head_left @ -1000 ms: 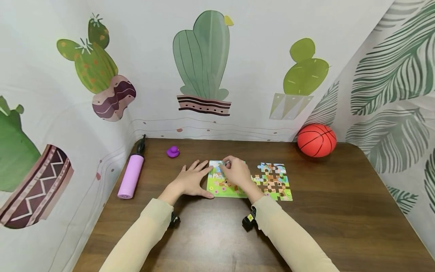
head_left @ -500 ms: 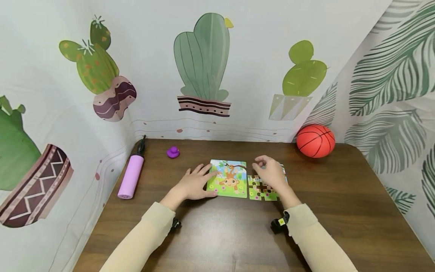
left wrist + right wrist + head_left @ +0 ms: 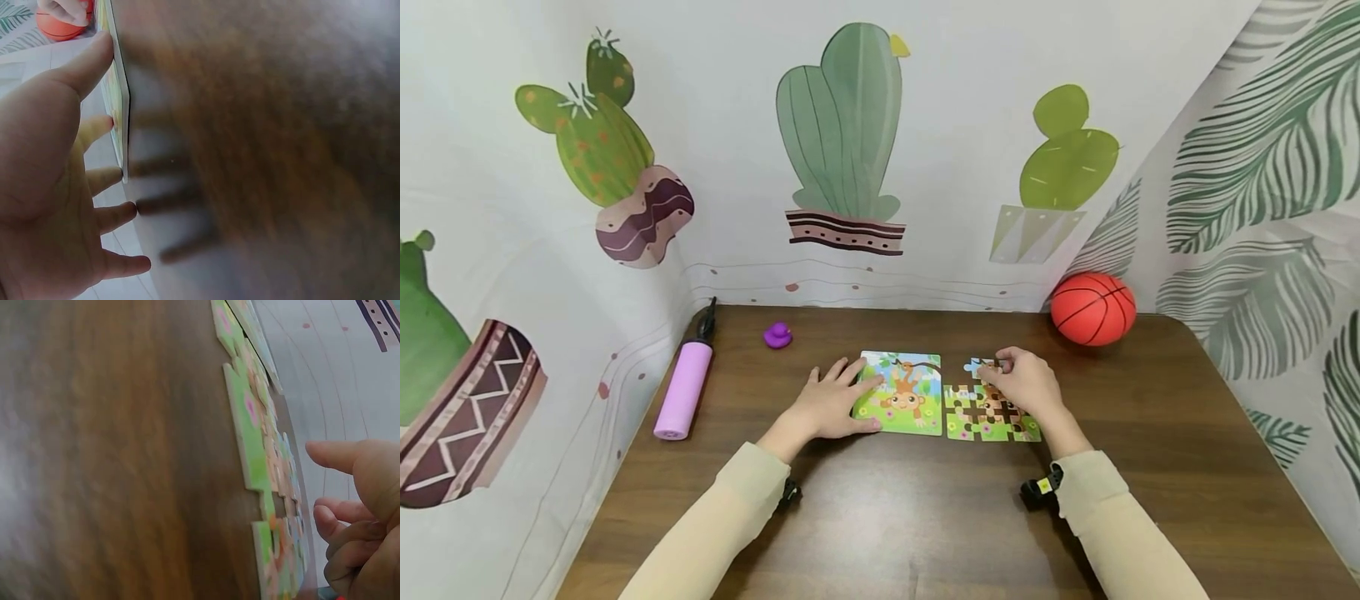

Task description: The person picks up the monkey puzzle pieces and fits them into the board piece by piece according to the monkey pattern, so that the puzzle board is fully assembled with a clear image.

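Observation:
My left hand lies with fingers spread at the left edge of a square monkey picture board, thumb and fingertips on its edge. In the left wrist view the thumb rests at the thin board edge. Just right of the board, jigsaw puzzle pieces lie partly joined into a similar picture, with gaps in its upper left. My right hand hovers over their upper right part and hides some. In the right wrist view its thumb points out, apart from loosely curled fingers, and no piece shows between them.
A purple rubber duck and a lilac hand pump stand on the left of the brown wooden table. A red toy basketball sits at the back right, close to the patterned wall cloth.
My right hand has moved right, from over the picture board to over the jigsaw pieces, uncovering the whole monkey picture. The left hand has stayed at the board's left edge.

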`<state>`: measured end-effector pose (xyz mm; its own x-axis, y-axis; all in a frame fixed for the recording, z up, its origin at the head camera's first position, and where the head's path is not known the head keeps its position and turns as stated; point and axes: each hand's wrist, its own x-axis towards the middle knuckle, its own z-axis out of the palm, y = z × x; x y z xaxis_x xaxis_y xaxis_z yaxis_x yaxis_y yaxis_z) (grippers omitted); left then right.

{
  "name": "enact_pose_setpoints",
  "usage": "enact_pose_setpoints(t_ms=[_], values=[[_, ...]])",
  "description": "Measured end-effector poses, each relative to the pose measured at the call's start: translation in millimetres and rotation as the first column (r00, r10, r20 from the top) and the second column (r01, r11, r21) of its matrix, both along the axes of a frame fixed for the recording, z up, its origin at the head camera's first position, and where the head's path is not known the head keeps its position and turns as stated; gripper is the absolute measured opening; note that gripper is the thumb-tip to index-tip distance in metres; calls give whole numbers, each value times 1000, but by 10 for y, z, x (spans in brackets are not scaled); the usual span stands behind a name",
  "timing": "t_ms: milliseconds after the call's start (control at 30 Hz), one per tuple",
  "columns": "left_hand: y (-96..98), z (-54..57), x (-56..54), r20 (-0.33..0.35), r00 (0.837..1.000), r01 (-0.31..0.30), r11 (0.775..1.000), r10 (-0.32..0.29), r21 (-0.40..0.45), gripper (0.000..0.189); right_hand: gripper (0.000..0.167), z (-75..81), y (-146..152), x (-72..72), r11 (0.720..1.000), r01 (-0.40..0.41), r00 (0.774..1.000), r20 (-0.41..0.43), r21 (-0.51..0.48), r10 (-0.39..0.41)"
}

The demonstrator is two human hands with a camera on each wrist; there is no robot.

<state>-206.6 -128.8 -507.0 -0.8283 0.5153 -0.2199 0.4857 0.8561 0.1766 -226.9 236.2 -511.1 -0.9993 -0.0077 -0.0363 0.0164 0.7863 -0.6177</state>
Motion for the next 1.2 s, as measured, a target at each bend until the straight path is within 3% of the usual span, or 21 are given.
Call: enact_pose_setpoints(t_ms=[467, 933, 1200], values=[[27, 32, 13, 28, 999, 20, 1000, -19, -9, 76, 74, -28, -63, -9, 996, 29, 997, 74, 90, -36], [12, 41, -6, -5, 1000, 22, 1000, -22, -11, 83, 62, -35, -61, -30, 995, 20, 995, 92, 93, -29], [5, 29, -29, -23, 999, 28, 999, -28, -28, 86, 70, -16, -95, -42, 994, 13, 997, 81, 104, -22]])
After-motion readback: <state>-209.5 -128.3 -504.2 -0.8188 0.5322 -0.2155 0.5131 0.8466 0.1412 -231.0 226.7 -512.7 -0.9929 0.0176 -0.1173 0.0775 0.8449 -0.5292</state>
